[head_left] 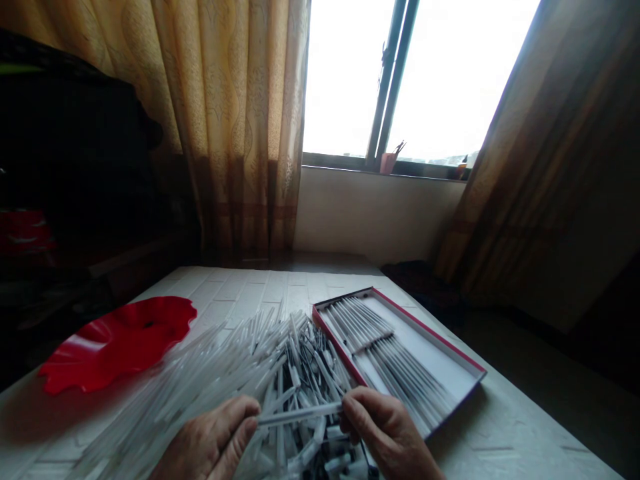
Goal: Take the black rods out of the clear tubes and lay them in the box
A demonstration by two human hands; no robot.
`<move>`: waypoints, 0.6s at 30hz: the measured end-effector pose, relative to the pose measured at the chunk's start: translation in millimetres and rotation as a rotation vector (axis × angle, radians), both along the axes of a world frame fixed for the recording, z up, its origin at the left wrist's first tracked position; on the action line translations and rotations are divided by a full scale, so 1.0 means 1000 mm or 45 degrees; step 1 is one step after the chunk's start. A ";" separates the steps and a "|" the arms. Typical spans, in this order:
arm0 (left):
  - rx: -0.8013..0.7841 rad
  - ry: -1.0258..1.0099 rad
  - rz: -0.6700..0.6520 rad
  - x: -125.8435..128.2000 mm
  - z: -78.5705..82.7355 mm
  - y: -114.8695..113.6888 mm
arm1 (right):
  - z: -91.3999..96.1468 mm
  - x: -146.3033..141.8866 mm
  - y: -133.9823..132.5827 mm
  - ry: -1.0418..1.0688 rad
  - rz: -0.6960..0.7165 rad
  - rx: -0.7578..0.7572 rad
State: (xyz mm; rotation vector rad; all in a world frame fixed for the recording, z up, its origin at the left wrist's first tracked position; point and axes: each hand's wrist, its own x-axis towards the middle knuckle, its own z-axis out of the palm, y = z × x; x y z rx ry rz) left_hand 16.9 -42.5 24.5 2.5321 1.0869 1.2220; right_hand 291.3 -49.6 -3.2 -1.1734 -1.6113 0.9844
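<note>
A slim, see-through pen (pixel 300 415) is stretched level between my two hands, one end in each. My left hand (pixel 215 437) pinches its left end between thumb and forefinger. At the other end, the fingertips of my right hand (pixel 385 427) are closed around it. Below and behind the hands lies a big loose heap of clear plastic tubes (pixel 215 373). Thin dark and grey pen parts (pixel 313 357) lie jumbled to its right. Beside my right hand stands a shallow box with a red rim (pixel 430 329), holding two rows of similar pens (pixel 357 321) laid side by side.
A red wavy-edged plastic bowl (pixel 120 343) sits at the left of the white brick-patterned table (pixel 250 283). Beyond it are a tan curtain (pixel 240 120) and a bright window (pixel 345 80). A pink cup (pixel 388 163) with thin sticks stands on the sill.
</note>
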 end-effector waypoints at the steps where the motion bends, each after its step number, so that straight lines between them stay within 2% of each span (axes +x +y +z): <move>1: -0.020 0.005 0.001 -0.001 -0.001 0.000 | -0.002 0.001 0.001 -0.007 -0.006 0.024; 6: -0.131 0.023 0.010 -0.005 -0.008 0.002 | -0.008 0.004 0.002 -0.056 -0.030 0.159; 11: -0.363 0.117 -0.003 -0.006 -0.006 0.004 | -0.013 0.007 0.002 -0.041 -0.075 0.301; 14: -0.417 0.143 -0.010 -0.006 -0.004 0.005 | -0.012 0.007 0.001 -0.029 -0.092 0.221; 18: -0.360 0.117 -0.026 -0.007 -0.005 0.005 | -0.002 0.004 0.000 -0.017 0.007 0.018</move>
